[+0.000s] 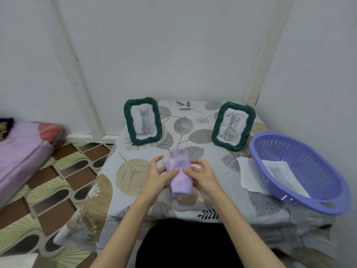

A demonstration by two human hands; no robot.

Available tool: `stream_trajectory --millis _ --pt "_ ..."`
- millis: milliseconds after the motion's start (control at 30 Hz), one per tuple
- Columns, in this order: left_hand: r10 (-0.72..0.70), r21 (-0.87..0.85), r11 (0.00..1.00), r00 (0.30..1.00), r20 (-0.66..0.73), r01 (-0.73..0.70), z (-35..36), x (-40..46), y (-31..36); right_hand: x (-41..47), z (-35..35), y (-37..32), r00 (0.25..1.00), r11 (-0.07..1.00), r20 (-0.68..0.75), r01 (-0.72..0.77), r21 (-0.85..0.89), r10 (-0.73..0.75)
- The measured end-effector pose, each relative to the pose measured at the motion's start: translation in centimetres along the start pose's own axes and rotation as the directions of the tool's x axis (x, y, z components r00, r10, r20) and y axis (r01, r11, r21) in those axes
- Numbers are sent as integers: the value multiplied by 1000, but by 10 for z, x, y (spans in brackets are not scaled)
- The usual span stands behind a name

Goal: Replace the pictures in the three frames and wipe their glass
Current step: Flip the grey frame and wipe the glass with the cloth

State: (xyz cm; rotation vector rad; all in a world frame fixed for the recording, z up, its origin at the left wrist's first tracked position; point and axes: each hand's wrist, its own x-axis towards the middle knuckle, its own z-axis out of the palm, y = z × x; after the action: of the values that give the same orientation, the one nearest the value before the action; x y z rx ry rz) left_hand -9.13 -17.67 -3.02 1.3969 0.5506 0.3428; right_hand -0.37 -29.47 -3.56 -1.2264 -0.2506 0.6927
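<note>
Two dark green frames stand upright at the back of the table. The left frame [143, 120] shows a clean grey kitten picture. The right frame [233, 125] holds a kitten picture scribbled over in black. In front of me a lilac cloth [180, 171] is draped over something I hold above the table; what is under it is hidden, except for a pale edge by my right fingers. My left hand [156, 175] holds the cloth's left side with thumb and fingers. My right hand [202, 176] holds its right side the same way.
A purple plastic basket [309, 192] sits at the table's right edge with printed sheets [278, 170] in it, and white paper [246, 175] lies under its left rim. The table wears a leaf-patterned cloth [133, 175]. A pink mattress [21, 151] lies on the floor at left.
</note>
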Motion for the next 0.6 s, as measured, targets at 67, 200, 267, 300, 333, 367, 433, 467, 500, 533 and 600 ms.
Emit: stream_trajectory --millis 67,200,267,300,333,367,433,467,500,533,600 --pt "198 152 971 978 -66 -186 -18 0 3 3 18 9 999 990 24 43 -138 -40" --pt "361 593 762 931 -56 -260 -70 12 -5 8 44 29 990 893 108 127 -432 -89" --pt "227 784 612 973 -53 -100 -94 18 -14 10 42 34 981 794 114 194 -576 -157" --pt "104 874 486 993 -52 -5 -103 19 -19 10 38 35 975 745 120 221 -629 -188" --pt "-17 940 336 998 -59 61 -112 19 -25 10 35 35 968 696 128 245 -675 -216" --pt "-92 972 220 994 -66 85 -118 20 -28 10 31 36 960 639 143 267 -722 -240" --pt "-121 987 136 990 -72 88 -123 22 -31 9 22 36 944 503 198 311 -807 -265" --pt "-89 990 112 994 -71 81 -121 23 -30 8 16 37 938 445 218 323 -835 -271" --pt "-28 994 84 998 -64 66 -117 24 -28 8 10 37 934 404 219 322 -856 -282" --pt "63 997 62 997 -44 40 -108 25 -27 7 2 37 930 369 197 308 -877 -309" --pt "237 991 117 971 42 -71 -83 27 -28 5 -14 36 911 272 107 228 -935 -398"
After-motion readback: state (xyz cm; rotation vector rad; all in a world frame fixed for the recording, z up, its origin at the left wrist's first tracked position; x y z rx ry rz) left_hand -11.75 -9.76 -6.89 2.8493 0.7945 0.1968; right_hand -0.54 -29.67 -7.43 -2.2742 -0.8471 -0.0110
